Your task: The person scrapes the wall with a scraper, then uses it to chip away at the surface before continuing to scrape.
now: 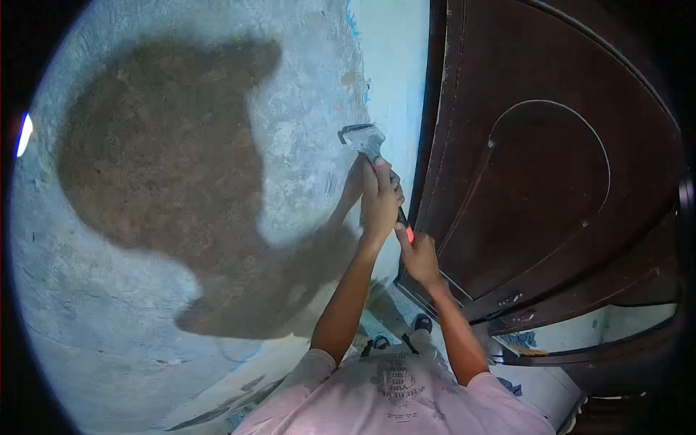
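Both my hands are wrapped round one long-handled scraper [367,141], with a wide grey metal head and a black and red handle. My left hand [380,199] grips it high, just below the head, thumb lying along the shaft. Lower down, my right hand [420,257] closes round the red end of the handle. The scraper's head lies over the rough grey-blue wall [297,145], close to the edge of a smooth pale strip [395,72]. Patches of blue paint show along that edge.
A dark brown door [544,181] with a curved raised moulding stands to the right of the wall. My shadow [167,159] covers much of the wall on the left. Below are my feet [423,322] and scraps [522,341] near the door's bottom.
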`<state>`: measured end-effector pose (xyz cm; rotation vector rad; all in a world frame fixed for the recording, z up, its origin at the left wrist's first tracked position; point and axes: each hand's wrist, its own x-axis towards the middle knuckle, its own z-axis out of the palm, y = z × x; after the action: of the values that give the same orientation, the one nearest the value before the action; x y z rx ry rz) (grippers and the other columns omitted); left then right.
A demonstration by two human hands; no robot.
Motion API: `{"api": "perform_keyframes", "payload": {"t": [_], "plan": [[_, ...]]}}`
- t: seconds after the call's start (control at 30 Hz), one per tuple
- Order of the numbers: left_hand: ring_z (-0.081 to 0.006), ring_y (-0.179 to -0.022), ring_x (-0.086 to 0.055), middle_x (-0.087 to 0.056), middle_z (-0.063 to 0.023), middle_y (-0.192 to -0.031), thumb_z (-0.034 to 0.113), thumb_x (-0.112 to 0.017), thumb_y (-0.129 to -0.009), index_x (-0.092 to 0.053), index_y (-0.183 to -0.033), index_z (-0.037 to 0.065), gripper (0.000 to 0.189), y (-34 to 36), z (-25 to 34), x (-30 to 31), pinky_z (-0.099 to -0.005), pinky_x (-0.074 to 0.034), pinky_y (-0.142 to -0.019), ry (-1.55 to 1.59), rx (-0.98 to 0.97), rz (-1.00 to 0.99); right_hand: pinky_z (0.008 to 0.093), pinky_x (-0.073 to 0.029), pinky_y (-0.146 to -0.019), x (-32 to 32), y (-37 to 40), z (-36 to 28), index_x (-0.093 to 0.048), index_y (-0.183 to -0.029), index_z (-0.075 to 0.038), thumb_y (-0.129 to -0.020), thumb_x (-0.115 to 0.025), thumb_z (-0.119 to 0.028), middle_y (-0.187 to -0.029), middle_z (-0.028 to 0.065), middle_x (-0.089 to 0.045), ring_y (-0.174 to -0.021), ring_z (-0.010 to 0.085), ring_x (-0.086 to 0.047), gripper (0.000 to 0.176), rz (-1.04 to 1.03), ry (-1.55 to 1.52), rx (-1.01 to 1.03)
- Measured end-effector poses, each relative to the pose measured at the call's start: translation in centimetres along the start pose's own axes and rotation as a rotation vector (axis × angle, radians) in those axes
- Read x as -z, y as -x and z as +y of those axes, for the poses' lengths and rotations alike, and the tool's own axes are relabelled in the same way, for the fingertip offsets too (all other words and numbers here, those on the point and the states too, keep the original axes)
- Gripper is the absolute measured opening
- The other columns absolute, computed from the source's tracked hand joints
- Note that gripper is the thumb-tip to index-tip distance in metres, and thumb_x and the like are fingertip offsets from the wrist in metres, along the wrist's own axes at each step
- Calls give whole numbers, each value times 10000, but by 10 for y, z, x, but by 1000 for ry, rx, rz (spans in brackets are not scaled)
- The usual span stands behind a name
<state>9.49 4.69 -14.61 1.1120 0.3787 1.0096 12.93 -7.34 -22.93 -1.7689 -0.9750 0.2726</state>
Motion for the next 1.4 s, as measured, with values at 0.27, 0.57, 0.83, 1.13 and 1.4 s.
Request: {"api": "perform_keyframes", "payload": {"t": [0.27,0.57,0.83,1.13,1.4], "plan": [[-62,-497,-377,-428,19,-679,462,-428,-1056,-444,-976,124,348,19,-76,50,-230,-300,-443,303,161,-1,482,-407,-507,-24,24,40,-590,-677,70,-985,-579,-463,-514,238,-464,-448,351,-514,616,-15,30,-62],[-72,-493,-375,-394,19,-662,474,-397,-1064,-424,-968,109,378,17,-46,24,-226,-305,-444,26,56,71,470,-423,-531,-13,16,33,-612,-718,50,-1000,-540,-484,-581,257,-509,-524,425,-548,608,-9,80,8],[-70,-487,-352,-400,27,-655,428,-349,-1086,-437,-896,125,368,5,-18,-1,-220,-289,-434,4,71,88,470,-414,-530,2,-4,15,-597,-715,60,-1004,-547,-438,-541,227,-507,-492,345,-570,578,-90,11,-114],[-79,-484,-366,-399,15,-657,468,-369,-1072,-431,-952,133,361,10,-49,10,-229,-293,-415,-82,73,183,506,-426,-584,-9,7,53,-609,-750,30,-1009,-543,-414,-650,273,-547,-649,474,-603,518,-80,-5,25],[-69,-448,-352,-397,27,-624,442,-392,-1069,-437,-920,119,358,19,-64,18,-239,-292,-402,-13,22,242,487,-431,-551,-3,15,69,-606,-839,-4,-1030,-511,-369,-673,239,-578,-651,475,-595,422,-79,-29,223]]}}
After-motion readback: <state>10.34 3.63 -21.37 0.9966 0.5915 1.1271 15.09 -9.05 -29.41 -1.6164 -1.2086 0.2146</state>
